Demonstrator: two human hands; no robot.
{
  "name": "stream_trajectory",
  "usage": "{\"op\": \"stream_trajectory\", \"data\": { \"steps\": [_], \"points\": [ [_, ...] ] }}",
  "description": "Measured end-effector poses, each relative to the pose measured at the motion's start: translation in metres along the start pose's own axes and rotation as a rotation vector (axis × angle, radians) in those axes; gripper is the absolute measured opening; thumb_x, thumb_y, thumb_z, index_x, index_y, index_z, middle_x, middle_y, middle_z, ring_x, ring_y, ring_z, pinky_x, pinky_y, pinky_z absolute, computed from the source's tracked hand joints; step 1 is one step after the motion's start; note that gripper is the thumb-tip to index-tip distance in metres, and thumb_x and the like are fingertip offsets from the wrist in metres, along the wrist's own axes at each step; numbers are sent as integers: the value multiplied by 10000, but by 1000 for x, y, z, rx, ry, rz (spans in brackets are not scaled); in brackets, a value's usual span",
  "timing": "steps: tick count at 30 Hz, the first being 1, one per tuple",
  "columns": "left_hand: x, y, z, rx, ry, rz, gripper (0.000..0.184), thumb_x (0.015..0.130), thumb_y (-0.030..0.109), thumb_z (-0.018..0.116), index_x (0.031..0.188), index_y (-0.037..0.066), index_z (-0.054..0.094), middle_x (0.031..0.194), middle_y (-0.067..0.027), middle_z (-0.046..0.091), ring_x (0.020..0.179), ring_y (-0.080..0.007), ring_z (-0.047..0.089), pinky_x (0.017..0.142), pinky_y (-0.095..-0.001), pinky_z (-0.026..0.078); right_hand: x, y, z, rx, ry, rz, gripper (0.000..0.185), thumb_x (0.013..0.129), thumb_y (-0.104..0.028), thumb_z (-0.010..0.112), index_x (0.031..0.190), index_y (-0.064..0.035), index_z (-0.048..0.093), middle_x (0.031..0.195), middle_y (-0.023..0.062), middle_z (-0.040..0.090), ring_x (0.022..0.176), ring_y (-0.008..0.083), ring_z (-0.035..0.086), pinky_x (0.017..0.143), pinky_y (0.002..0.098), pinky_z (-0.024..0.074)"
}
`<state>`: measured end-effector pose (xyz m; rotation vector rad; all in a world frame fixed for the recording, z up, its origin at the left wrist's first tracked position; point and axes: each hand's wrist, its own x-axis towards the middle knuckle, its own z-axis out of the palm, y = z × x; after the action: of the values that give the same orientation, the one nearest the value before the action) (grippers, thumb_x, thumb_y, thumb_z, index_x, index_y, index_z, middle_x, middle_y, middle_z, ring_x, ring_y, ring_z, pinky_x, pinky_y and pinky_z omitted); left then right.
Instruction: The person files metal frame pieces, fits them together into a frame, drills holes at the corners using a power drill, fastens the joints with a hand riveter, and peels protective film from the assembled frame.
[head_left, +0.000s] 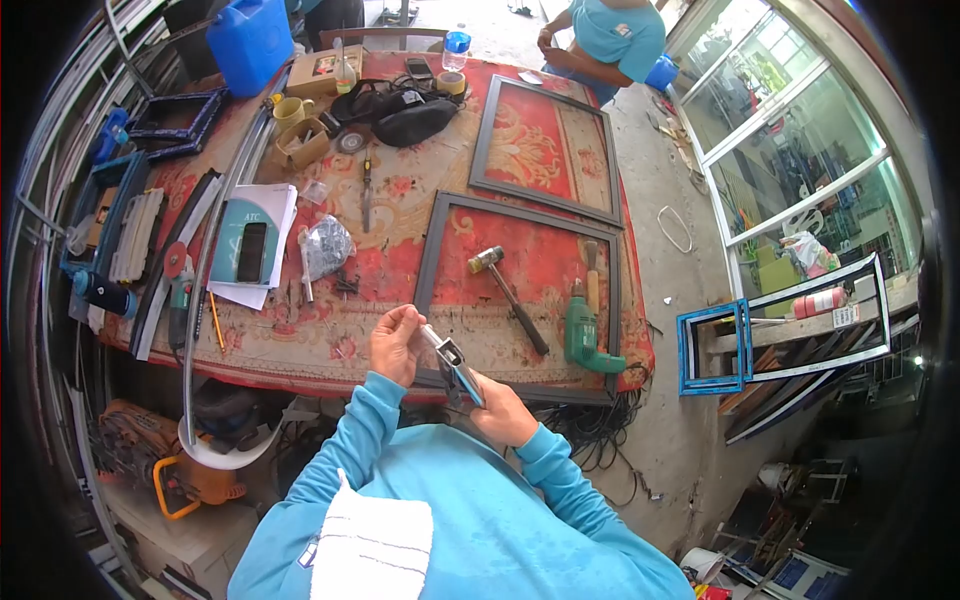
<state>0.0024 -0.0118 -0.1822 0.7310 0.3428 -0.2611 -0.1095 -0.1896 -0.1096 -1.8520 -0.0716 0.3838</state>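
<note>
A narrow hand tool (pixel 452 357) with a pale tip, a silver metal body and a blue-grey handle is held in front of my chest, over the near table edge; its exact kind is not clear. My right hand (pixel 505 412) wraps round the handle. At the other end, my left hand (pixel 397 342) has thumb and fingers pinched together at the pale tip. Just beyond, a dark grey rectangular frame (pixel 432 245) lies flat on the table. Inside it rest a hammer (pixel 515 300), a green power drill (pixel 588 335) and a wooden-handled tool (pixel 592 280).
The table has a red patterned cloth (pixel 390 270). A second dark frame (pixel 482 130) lies farther back. To the left are a teal book (pixel 232 235) with a phone, a plastic bag (pixel 327 247) and an angle grinder (pixel 181 290). Another person (pixel 610 45) stands beyond the far right corner.
</note>
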Motion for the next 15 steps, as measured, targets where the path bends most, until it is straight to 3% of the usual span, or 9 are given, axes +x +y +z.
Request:
{"op": "stream_trajectory", "data": {
  "steps": [3,5,6,8,15],
  "points": [
    [0,0,1,-1,-7,-8,164,937,134,713,1068,60,646,896,-58,713,781,-155,697,692,-299,610,-1,2,0,27,-17,21,819,683,104,472,1489,-34,426,1355,260,569,1305,384,529,1091,369,398],
    [0,2,3,7,-4,-4,166,937,132,713,1069,58,646,896,-58,712,783,-154,696,688,-298,608,-1,7,0,6,-16,-32,834,680,108,466,1500,-38,414,1278,183,605,1171,261,586,1040,340,435],
    [-1,5,5,41,-10,-8,168,937,141,713,1070,64,646,892,-54,709,785,-152,693,689,-292,603,-1,6,-1,6,-21,-30,834,680,108,466,1500,-38,414,1278,183,605,1171,261,586,1040,340,435],
    [0,8,6,70,-4,-6,170,937,151,714,1070,69,647,888,-50,706,787,-149,690,691,-286,599,0,2,-3,48,-72,-6,878,677,113,481,1532,-48,361,1485,226,474,1409,344,432,1146,344,335],
    [-6,17,14,102,-33,12,192,937,137,714,1092,57,634,888,-56,707,786,-147,689,690,-300,602,4,-8,-6,47,-117,-14,903,675,122,488,1548,-42,322,1526,207,424,1467,310,350,1183,343,275]
  ]
}}
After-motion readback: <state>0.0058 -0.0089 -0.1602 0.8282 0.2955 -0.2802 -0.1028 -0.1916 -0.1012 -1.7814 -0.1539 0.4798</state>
